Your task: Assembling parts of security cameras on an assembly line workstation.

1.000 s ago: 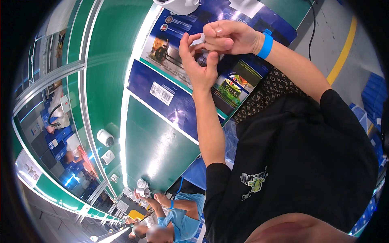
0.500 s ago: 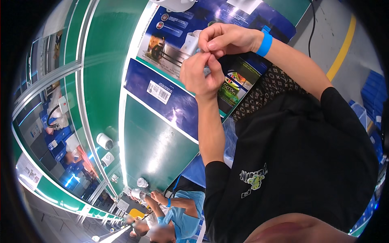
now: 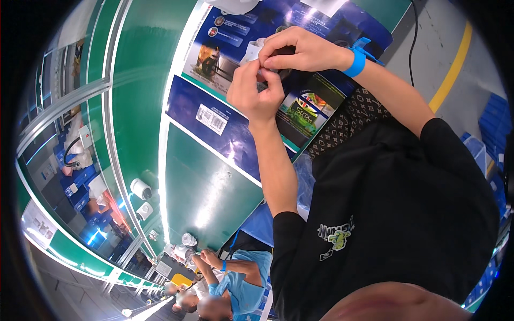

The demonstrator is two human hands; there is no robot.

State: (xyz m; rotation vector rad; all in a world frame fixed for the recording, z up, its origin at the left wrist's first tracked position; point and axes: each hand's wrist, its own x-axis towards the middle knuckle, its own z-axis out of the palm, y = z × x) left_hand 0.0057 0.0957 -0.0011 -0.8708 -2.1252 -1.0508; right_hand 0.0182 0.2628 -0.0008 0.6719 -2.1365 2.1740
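My left hand and my right hand meet fingertip to fingertip above a large blue printed box. Between the fingers of both hands is pinched a small pale item, mostly hidden by the fingers; I cannot tell what it is. A blue wristband sits on my right wrist. The box lies on a green worktable. My black shirt fills the lower right.
Two white cylindrical devices stand on the green table's far side. A co-worker in a blue shirt works at the bottom. A black cable and a yellow floor line run at the top right. Blue crates stand at the right.
Both hands have stayed together over the box. My left hand's fingers have shifted slightly on the small item, and the view has moved a little.
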